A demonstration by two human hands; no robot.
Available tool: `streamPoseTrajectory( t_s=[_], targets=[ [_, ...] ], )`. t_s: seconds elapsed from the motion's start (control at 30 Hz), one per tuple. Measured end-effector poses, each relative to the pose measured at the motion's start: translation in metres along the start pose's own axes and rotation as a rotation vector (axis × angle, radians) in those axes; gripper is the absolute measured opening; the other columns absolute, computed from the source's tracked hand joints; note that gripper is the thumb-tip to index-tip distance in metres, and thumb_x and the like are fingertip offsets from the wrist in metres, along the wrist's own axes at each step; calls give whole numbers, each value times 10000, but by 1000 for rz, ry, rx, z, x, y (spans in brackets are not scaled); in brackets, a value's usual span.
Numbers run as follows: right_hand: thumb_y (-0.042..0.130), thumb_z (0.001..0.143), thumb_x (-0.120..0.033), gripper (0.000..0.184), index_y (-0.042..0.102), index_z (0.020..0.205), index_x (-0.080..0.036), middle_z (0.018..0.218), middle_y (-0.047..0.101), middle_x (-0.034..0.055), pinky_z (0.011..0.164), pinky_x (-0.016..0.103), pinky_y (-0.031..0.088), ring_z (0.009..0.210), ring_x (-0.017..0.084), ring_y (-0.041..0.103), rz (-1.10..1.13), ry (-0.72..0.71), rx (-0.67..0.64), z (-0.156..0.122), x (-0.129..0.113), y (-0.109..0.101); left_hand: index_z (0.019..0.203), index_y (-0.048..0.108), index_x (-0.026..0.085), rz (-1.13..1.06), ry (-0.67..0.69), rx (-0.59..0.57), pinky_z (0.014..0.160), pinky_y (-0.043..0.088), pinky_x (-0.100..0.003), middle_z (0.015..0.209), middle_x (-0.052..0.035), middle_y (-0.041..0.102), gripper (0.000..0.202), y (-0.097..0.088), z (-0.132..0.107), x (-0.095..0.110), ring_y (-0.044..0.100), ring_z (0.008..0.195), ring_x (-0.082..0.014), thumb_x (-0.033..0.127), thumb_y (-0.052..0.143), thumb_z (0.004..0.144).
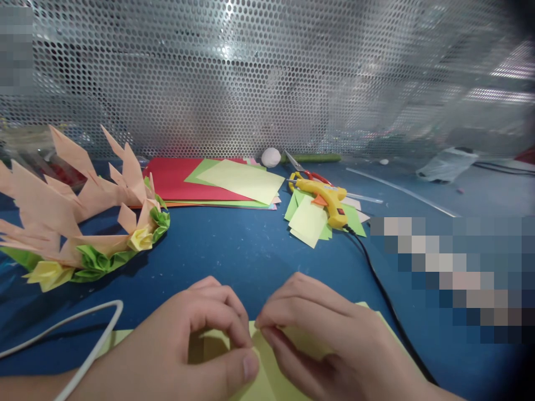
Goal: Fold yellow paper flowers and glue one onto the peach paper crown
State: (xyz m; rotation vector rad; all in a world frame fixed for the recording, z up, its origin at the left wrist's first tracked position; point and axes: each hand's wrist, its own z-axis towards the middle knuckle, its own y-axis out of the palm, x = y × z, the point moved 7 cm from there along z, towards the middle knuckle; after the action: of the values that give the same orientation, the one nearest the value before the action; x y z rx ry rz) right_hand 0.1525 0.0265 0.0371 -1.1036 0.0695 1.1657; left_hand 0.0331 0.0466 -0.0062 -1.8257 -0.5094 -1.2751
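Both hands meet over a sheet of pale yellow paper (261, 373) at the bottom of the head view. With thumb and fingers pinched together, my left hand (196, 334) grips the paper near its far edge. Close beside it, my right hand (330, 328) has its fingers curled and pressed together on the same paper. Parts of the sheet show to the left and right of the hands; the rest is hidden under them. A white cable (90, 359) crosses my left wrist.
At left stands a folded-paper wreath (104, 245). Coloured paper sheets (175, 178) lie at the back. A yellow glue gun (330, 197) rests on small papers (309, 223), near scissors (295, 161) and a white ball (271, 157). Its black cord (376, 278) runs past my right hand. A perforated metal screen (234, 83) stands behind.
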Motion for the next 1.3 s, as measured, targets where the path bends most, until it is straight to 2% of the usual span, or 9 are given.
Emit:
streamPoseTrajectory(
  t_s=[0.17, 0.3, 0.43, 0.57, 0.7, 0.8, 1.07, 1.2, 1.3],
  targets=[
    [468, 888, -85, 157, 530, 856, -226, 734, 608, -5, 566, 212, 474, 654, 135, 598, -247, 109, 75, 1, 17, -23, 636, 652, 237, -5, -9, 63, 808, 406, -288, 760, 41, 649, 162, -6, -1, -3, 598, 779, -173, 328, 664, 769],
    [414, 937, -244, 294, 354, 649, -245, 564, 453, -31, 477, 259, 364, 486, 144, 460, -508, 277, 189, 1, 54, -54, 659, 679, 243, -15, -48, 68, 743, 416, -270, 727, 44, 656, 210, -9, 0, -2, 588, 726, -162, 372, 629, 816],
    [513, 861, -176, 97, 466, 930, -224, 838, 598, 38, 611, 301, 452, 693, 190, 593, -486, 332, 242, 1, 78, -65, 693, 696, 258, -58, -109, 104, 628, 396, -237, 671, 54, 625, 232, -12, 2, -6, 532, 655, -146, 406, 591, 837],
    [488, 927, -227, 26, 509, 931, -242, 843, 629, 11, 647, 270, 490, 740, 166, 632, -330, 274, 190, 1, 64, -55, 774, 691, 253, -224, -206, 121, 585, 398, -207, 679, 57, 620, 233, -12, 0, -14, 529, 657, -141, 454, 597, 846],
    [529, 932, -429, 235, 528, 1106, -270, 924, 673, 29, 758, 270, 521, 833, 187, 656, 100, -31, 4, -2, 19, -32, 786, 671, 236, -311, -233, 204, 598, 406, -198, 699, 56, 606, 280, -18, -2, -17, 517, 669, -134, 510, 626, 821],
    [659, 871, -348, 285, 558, 1131, -293, 905, 673, 8, 817, 252, 508, 812, 158, 666, 134, -132, -92, -8, 0, -21, 784, 648, 232, -365, -244, 265, 576, 398, -188, 680, 65, 567, 309, -24, -1, -17, 484, 638, -118, 541, 649, 796],
    [763, 780, -194, 413, 636, 1157, -302, 1167, 587, 41, 799, 139, 526, 937, 136, 659, 147, 40, -348, -15, 10, -2, 722, 645, 227, -457, -154, 281, 529, 383, -170, 584, 61, 609, 267, -26, 5, -8, 494, 552, -94, 454, 607, 856],
    [709, 808, -145, 195, 753, 991, -200, 952, 645, 62, 719, 113, 526, 827, 126, 675, 189, 103, -514, -13, 9, 14, 780, 659, 240, -533, -191, 324, 567, 426, -172, 610, 46, 653, 235, -24, -1, -16, 552, 596, -110, 460, 613, 847],
    [581, 835, -23, 238, 784, 834, -148, 803, 660, 55, 688, 102, 518, 721, 97, 673, 283, 135, -417, -5, 9, 8, 882, 635, 263, -595, -199, 293, 539, 437, -159, 621, 56, 652, 244, -20, -6, -18, 567, 576, -105, 499, 640, 823]
  ],
)
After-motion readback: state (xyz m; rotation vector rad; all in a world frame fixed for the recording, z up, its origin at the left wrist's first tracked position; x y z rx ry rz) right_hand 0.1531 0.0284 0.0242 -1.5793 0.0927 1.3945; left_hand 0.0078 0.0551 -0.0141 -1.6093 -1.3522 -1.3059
